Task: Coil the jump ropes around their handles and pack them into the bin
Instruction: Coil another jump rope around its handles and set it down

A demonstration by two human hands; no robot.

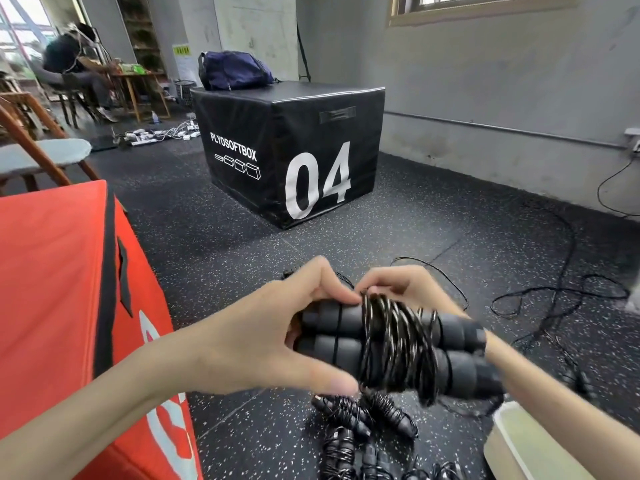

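Note:
Two black foam jump rope handles (332,337) lie side by side in front of me, with black rope (394,344) wound round their middle. My left hand (277,327) grips the left end of the pair, thumb underneath. At the top of the coil, my right hand (398,285) pinches the rope. Several coiled ropes (360,420) lie on the floor below my hands. A pale bin (512,441) shows at the lower right, only its corner in view.
A red soft box (69,306) stands close on my left. A black plyo box marked 04 (294,150) sits ahead with a blue bag (232,71) on top. Loose black ropes (554,296) trail over the speckled floor at right. A person sits far left.

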